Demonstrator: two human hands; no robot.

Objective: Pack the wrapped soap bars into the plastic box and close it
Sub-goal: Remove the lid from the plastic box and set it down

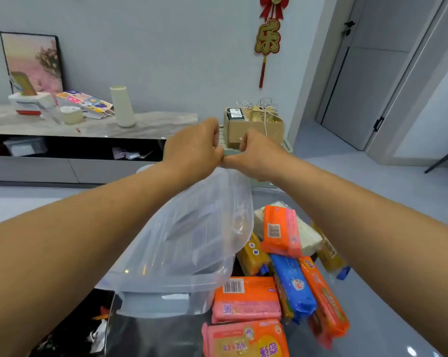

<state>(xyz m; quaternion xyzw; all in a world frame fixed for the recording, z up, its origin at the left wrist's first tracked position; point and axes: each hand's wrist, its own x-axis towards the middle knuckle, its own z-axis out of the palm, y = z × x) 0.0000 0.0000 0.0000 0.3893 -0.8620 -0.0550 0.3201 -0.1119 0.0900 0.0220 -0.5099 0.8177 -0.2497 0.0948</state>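
A clear plastic box (166,287) stands on the dark glossy table, with its clear lid (204,228) tilted up at the far side. My left hand (194,148) and my right hand (253,153) meet, fingers closed, at the lid's raised far edge; the exact grip is hidden. To the right of the box, several wrapped soap bars lie in a heap: an orange-and-pink bar (246,297) by the box, another (246,338) at the front, a blue bar (292,284), an orange bar (279,230) on a white bar (307,235), and yellow bars (252,256).
The dark table (372,318) reaches the frame's bottom. Beyond it on the floor stands a cardboard box (253,127) full of cables. A low grey cabinet (63,124) with a vase, picture and packages runs along the left wall. A door (367,73) is at the right.
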